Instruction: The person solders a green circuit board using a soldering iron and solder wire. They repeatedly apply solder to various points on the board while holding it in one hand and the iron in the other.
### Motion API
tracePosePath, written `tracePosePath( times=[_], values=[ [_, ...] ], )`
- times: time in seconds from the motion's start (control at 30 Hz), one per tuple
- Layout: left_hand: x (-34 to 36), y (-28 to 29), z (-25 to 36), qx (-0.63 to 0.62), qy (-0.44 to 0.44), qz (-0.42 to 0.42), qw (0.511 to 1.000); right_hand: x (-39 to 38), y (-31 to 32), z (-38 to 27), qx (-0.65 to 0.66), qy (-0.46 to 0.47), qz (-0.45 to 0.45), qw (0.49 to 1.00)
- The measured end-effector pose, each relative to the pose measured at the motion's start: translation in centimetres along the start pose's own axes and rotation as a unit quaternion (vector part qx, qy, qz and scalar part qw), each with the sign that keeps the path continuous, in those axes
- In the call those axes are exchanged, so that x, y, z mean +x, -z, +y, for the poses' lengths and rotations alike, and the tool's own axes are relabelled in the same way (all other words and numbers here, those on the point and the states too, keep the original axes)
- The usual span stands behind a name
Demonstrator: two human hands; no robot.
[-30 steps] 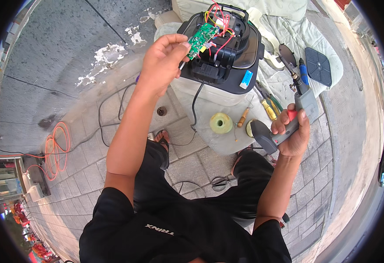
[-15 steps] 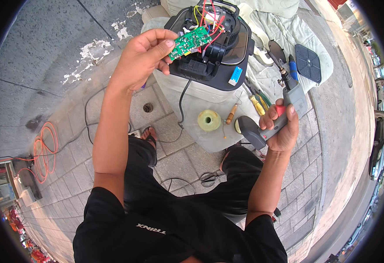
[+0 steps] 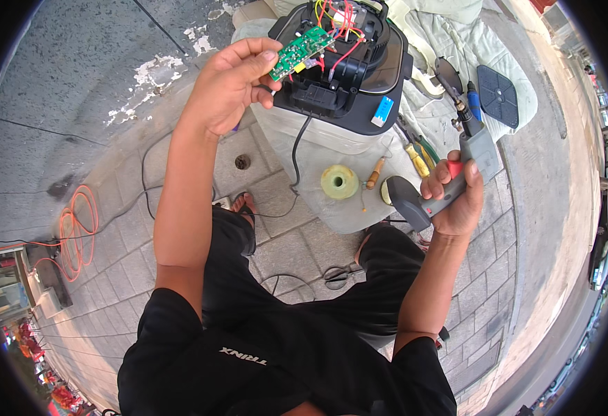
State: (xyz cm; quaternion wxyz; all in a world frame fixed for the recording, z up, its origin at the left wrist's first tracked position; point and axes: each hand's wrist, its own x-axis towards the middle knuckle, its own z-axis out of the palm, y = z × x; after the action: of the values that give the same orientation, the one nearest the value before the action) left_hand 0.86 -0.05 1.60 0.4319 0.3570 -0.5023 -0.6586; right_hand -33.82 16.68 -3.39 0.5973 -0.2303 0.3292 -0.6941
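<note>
My left hand pinches a green circuit board by its end, over a black appliance body with red and yellow wires and a blue sticker. My right hand grips a grey and black power tool with a red trigger and a metal front end. Near it lie yellow-handled pliers, a wooden-handled pick and a pale yellow round spool. A blue-handled tool and a black square plate rest behind the power tool.
A pale cloth underlies the appliance and tools on grey paving. An orange cable coil and black cords lie at left, before a dark stone surface with peeling patches. Scissors lie between my legs.
Both hands shifted left in view, then slightly right, along with the whole scene. The circuit board now sits a little higher. Both grips look the same.
</note>
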Motion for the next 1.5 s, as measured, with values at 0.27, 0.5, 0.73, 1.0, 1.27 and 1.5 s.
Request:
tracePosePath(
  times=[0.27, 0.5, 0.73, 1.0, 1.27, 1.5],
  values=[
    [-1.9, -3.0, -2.1, 0.136, -0.073, -0.019, 0.988, 0.1, -0.2, -0.2, 0.003, -0.002, -0.003, 1.0],
    [-2.6, -2.4, -2.3, 0.116, -0.053, 0.003, 0.992, 0.1, 0.3, -0.2, 0.004, 0.002, -0.007, 1.0],
    [-2.5, -1.2, -2.9, 0.053, -0.03, 0.016, 0.998, 0.0, 0.2, -0.1, 0.015, 0.004, -0.004, 1.0],
    [-2.9, -3.2, -4.0, 0.092, -0.031, 0.05, 0.994, 0.2, 0.0, 0.0, 0.009, -0.001, 0.0, 1.0],
    [-3.0, -4.1, -4.6, 0.19, -0.087, 0.098, 0.973, 0.0, 0.3, -0.1, -0.002, 0.014, -0.011, 1.0],
    [-2.6, -4.0, -6.4, 0.223, -0.129, 0.124, 0.958, -0.1, 0.6, -0.4, 0.008, 0.009, 0.0, 1.0]
  ],
)
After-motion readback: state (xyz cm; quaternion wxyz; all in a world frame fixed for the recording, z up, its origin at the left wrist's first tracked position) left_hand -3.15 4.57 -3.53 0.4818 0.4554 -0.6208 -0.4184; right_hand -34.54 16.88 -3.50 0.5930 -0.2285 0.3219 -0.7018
